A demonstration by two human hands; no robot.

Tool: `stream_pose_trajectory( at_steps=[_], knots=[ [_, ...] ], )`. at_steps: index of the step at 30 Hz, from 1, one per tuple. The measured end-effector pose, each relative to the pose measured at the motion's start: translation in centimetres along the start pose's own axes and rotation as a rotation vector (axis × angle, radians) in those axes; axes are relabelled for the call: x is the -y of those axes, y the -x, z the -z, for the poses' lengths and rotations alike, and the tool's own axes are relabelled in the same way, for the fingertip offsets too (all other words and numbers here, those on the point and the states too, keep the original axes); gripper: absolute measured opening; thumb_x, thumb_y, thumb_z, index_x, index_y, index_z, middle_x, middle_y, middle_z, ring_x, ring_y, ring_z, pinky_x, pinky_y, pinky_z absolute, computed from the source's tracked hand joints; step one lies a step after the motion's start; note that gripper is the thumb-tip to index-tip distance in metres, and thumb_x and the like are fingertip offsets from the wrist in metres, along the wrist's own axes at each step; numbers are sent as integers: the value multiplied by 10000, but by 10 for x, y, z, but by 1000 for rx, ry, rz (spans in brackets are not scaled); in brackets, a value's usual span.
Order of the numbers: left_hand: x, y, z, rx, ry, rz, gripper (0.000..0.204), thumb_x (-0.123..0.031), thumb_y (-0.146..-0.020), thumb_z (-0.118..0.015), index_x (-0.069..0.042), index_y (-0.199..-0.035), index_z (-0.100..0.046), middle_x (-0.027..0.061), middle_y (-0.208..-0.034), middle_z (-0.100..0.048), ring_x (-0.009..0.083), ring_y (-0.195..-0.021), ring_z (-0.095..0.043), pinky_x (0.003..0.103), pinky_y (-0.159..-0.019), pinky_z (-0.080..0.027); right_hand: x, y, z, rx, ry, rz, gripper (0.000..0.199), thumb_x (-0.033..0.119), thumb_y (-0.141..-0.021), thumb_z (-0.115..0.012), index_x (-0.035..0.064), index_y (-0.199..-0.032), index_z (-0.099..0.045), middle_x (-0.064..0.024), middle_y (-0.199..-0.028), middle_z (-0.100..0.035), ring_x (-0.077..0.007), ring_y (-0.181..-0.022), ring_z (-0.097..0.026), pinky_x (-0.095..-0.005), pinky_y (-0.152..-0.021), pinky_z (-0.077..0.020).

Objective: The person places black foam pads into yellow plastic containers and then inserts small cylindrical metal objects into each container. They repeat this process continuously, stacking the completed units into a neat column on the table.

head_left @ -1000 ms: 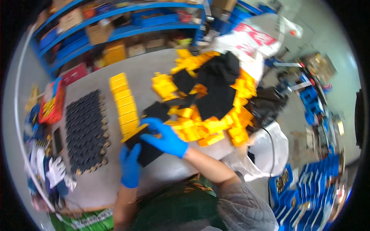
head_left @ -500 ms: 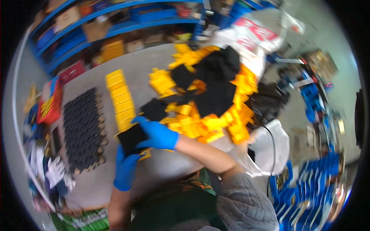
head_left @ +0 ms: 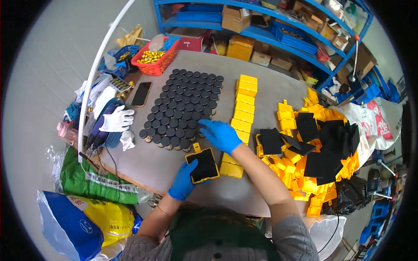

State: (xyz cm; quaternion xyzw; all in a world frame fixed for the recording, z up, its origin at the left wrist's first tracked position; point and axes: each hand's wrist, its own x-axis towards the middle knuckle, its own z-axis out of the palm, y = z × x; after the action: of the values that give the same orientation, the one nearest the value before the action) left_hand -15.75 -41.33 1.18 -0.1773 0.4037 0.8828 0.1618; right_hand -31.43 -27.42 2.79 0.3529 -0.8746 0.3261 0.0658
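Note:
My left hand [head_left: 183,180], in a blue glove, holds an open yellow plastic box [head_left: 197,148] with its thumb over the rim. A black foam pad [head_left: 203,166] lies inside the box. My right hand [head_left: 221,135], also gloved in blue, has its fingers stretched out at the right edge of a block of small black-capped pieces [head_left: 178,104]. Whether the fingertips touch a piece is hard to tell. Beneath and beyond the right hand runs a row of closed yellow boxes [head_left: 242,117].
At the right lie heaped open yellow boxes [head_left: 285,115] and black foam pads [head_left: 324,165]. A phone [head_left: 141,94], a red basket [head_left: 152,65] of gold-coloured pieces and white gloves [head_left: 117,119] are at the left. Blue shelves [head_left: 257,32] stand behind the table.
The view has swung left. Both hands were together at the black pad; now the left alone holds the box with the pad in it, and the right has moved to the black-capped pieces.

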Motion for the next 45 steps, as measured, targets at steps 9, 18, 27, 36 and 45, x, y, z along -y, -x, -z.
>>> stream_pose_trajectory(
  at_steps=[9,18,27,36,45],
  knots=[
    [15,-15,32,-25,-31,87,504,-454,-928,-415,-120,-1305,-433,93,-1183,-580,250,-1011,-608,453,-799,-519,7,24,2,-36,-63,-124,401,374,-802,-633,67,-1036,-526,-135,-753,-641,-338,-683,-632,-425,-605,-502],
    [-16,-16,-33,330,-39,-18,515,-337,-909,-500,-93,-1341,-362,124,-1256,-510,248,-1088,-559,416,-815,-529,10,114,63,-1,-373,45,417,107,-745,-720,78,-1123,-546,-149,-1316,-464,-310,-1224,-424,-409,-1009,-337],
    [-15,-4,-58,329,-227,143,513,-171,-874,-545,-43,-1336,-363,125,-1242,-516,257,-1068,-571,408,-859,-515,20,122,89,271,-1268,-470,787,13,-769,-683,69,-1414,-236,-111,-1386,-394,-197,-1266,-400,-348,-1046,-328],
    [-22,-6,-61,619,-149,283,428,-146,-909,-526,-29,-1305,-414,139,-1247,-520,285,-1103,-555,437,-895,-489,24,130,121,315,-366,22,666,157,-786,-695,58,-1351,-356,-163,-1341,-442,-333,-1196,-469,-389,-999,-384],
    [-26,-25,-61,584,-285,660,503,-362,-861,-543,-28,-1233,-487,113,-1021,-624,169,-690,-612,257,-523,-476,22,120,130,402,-481,121,581,194,-791,-707,55,-1291,-444,-155,-1266,-519,-313,-1136,-525,-379,-955,-424]
  ],
)
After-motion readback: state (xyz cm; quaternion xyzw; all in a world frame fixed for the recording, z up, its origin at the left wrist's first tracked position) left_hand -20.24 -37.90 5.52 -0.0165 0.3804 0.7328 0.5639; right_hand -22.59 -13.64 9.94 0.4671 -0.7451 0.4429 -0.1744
